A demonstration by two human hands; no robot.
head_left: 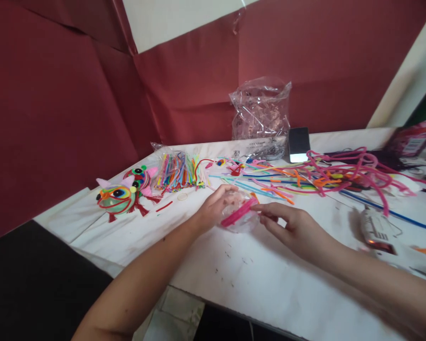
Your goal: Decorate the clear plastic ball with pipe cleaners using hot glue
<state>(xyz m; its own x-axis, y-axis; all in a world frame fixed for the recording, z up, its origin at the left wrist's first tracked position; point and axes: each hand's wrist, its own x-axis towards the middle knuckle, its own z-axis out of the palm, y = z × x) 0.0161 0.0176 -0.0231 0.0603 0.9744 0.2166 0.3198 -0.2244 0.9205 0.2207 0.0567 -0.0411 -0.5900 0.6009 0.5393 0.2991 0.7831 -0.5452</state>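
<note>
Pink strip (239, 212) is laid mid-frame (whether pinched by the right hand (298, 229) cannot be told) across a clear ball (244, 223), gripped by the left hand (213, 207); most seems left bare.

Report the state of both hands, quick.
Left hand: holding the clear round piece.
Right hand: partly curled, at the pink strip on it; grip cannot be told.

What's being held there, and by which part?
A clear rounded plastic piece, held at its left side by the left hand. The right hand touches the right end of the pink strip.
</note>
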